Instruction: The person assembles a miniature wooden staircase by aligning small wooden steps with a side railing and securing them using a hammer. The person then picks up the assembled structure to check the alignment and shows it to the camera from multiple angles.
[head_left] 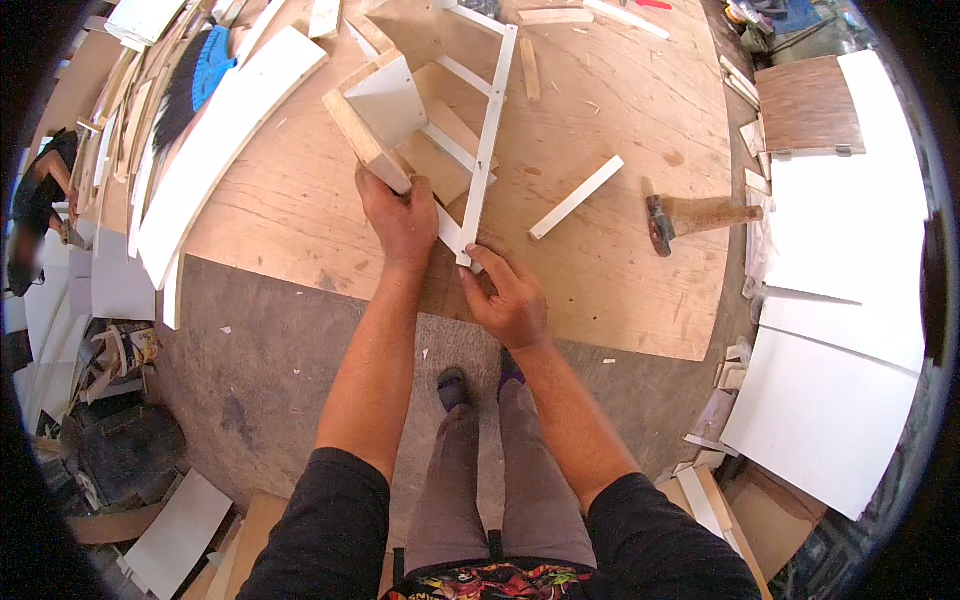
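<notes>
A small wooden frame with white faces and several crosspieces stands at a slant over the plywood sheet. My left hand is closed round the lower end of its thick board. At the frame's near corner, my right hand pinches the end of a long white wooden strip with thumb and fingers. Small dark dots, perhaps nail heads, show along that strip. A loose white strip lies to the right of the frame, and past it rests a hammer with a wooden handle.
Long white boards and a blue-backed brush lie at the left. White panels line the right side. Wood offcuts are scattered over the far plywood. Another person is at the far left edge.
</notes>
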